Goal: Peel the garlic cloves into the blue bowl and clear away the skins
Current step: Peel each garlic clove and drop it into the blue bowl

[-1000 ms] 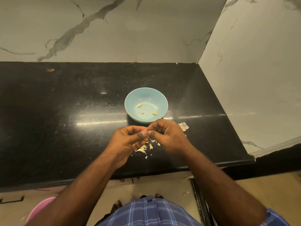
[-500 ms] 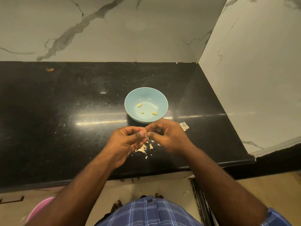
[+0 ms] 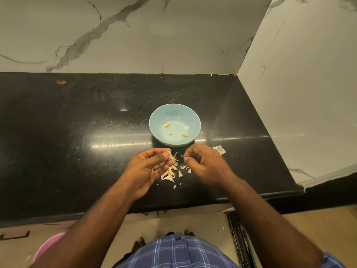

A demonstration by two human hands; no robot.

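Observation:
A light blue bowl stands on the black counter with three peeled garlic pieces inside. Just in front of it, my left hand pinches a garlic clove between thumb and fingers. My right hand is a short gap to the right, its thumb and forefinger pinched together, perhaps on a tiny bit of skin. Below and between the hands lies a heap of cloves and skins. A larger skin piece lies right of my right hand.
Marble walls close the counter at the back and right. The counter's front edge runs just below my wrists. A small orange scrap lies far back left. A pink tub sits on the floor at lower left.
My hands were joined over the clove; now they have pulled apart, the left keeping the clove and the right drawing away to the right.

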